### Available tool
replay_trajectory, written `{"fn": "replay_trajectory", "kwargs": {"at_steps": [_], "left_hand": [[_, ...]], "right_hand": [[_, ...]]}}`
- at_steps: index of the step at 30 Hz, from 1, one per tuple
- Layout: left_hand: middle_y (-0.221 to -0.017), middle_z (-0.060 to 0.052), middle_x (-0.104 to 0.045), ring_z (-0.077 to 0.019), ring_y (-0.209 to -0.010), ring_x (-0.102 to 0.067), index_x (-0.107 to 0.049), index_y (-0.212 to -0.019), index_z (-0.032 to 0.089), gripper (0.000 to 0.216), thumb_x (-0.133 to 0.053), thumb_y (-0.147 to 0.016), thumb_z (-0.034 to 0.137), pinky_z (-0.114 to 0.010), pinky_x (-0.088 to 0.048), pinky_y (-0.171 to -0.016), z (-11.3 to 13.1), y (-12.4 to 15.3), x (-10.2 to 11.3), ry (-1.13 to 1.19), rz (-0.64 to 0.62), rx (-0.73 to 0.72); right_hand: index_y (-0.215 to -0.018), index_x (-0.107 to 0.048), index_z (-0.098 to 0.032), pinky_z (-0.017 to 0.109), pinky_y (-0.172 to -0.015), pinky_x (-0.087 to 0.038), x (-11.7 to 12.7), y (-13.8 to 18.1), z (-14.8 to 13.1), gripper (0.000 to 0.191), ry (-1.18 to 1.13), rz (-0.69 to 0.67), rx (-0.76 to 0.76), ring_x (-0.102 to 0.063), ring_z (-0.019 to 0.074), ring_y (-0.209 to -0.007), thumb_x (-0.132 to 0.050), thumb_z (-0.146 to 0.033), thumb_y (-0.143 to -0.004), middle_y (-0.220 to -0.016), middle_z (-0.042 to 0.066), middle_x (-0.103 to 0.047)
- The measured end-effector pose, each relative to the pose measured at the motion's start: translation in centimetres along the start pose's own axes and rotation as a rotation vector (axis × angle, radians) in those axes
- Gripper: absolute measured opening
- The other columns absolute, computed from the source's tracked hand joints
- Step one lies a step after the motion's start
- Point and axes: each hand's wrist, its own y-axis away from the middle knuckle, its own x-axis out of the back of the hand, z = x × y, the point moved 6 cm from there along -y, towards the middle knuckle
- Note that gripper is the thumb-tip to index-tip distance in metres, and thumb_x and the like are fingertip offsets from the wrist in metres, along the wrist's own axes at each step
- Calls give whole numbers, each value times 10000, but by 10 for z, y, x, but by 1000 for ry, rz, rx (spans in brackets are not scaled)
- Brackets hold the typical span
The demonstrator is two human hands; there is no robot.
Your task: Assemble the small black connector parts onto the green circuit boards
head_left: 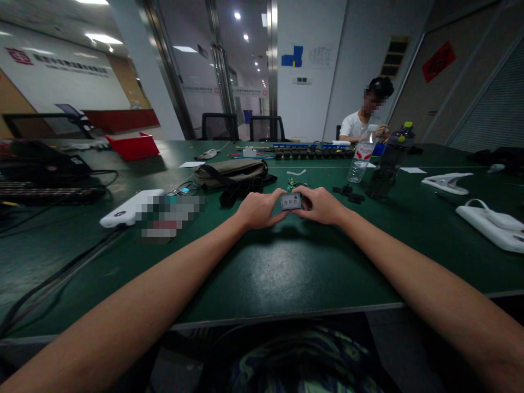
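Observation:
A small dark rectangular box, its grey face lettered "SPD", is held up above the green table between both hands. My left hand pinches its left end between thumb and fingers. The right end is gripped by my right hand, fingers bent around it. Just behind the box lies a pile of small green circuit boards, partly hidden by the hands. A black open-compartment tray stands beyond my left hand, and several small black pieces lie beyond my right hand.
A grey-brown pouch lies behind the black tray. A white power bank rests at left, near cables. At right stand a water bottle and a dark bottle. Across the green table sits a person in white.

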Motion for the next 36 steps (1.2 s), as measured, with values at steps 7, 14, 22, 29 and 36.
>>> {"fn": "replay_trajectory", "kwargs": {"at_steps": [7, 14, 22, 29, 36], "left_hand": [[-875, -93, -757, -253, -725, -724, -550, -1236, 166, 492, -438, -923, 529, -294, -473, -589, -1, 0, -2, 2, -6, 0], [-869, -96, -753, -265, -729, -722, -549, -1246, 157, 503, -427, -925, 525, -310, -481, -591, 0, 0, -2, -9, -33, -1], [-858, -88, -752, -243, -713, -717, -556, -1228, 160, 495, -424, -921, 525, -292, -474, -580, 0, 0, 0, 0, -18, -11], [-870, -91, -756, -254, -732, -724, -551, -1236, 163, 488, -433, -925, 520, -298, -473, -588, 0, 0, -1, 0, -28, -3], [-843, -83, -748, -248, -730, -722, -555, -1228, 163, 484, -432, -925, 520, -292, -473, -591, 0, 1, -2, 2, -24, -3]], "right_hand": [[-1125, -600, -176, 228, -613, -349, 0, 0, 0, 353, 13, -14, -14, -546, 122, -579, -699, -293, -807, -661, -36, -595], [-1128, -598, -177, 226, -615, -350, 0, 0, -1, 355, 12, -12, -16, -542, 119, -581, -697, -283, -804, -661, -39, -592], [-1130, -595, -187, 229, -618, -352, -1, 0, 0, 353, 13, -11, -14, -551, 122, -588, -691, -274, -801, -662, -39, -598], [-1133, -595, -176, 228, -615, -349, -1, 0, 0, 360, 20, -16, -16, -544, 122, -587, -693, -275, -801, -660, -38, -591], [-1137, -593, -179, 225, -620, -347, -1, -1, 0, 364, 12, -18, -11, -542, 119, -588, -693, -277, -801, -664, -41, -585]]}}
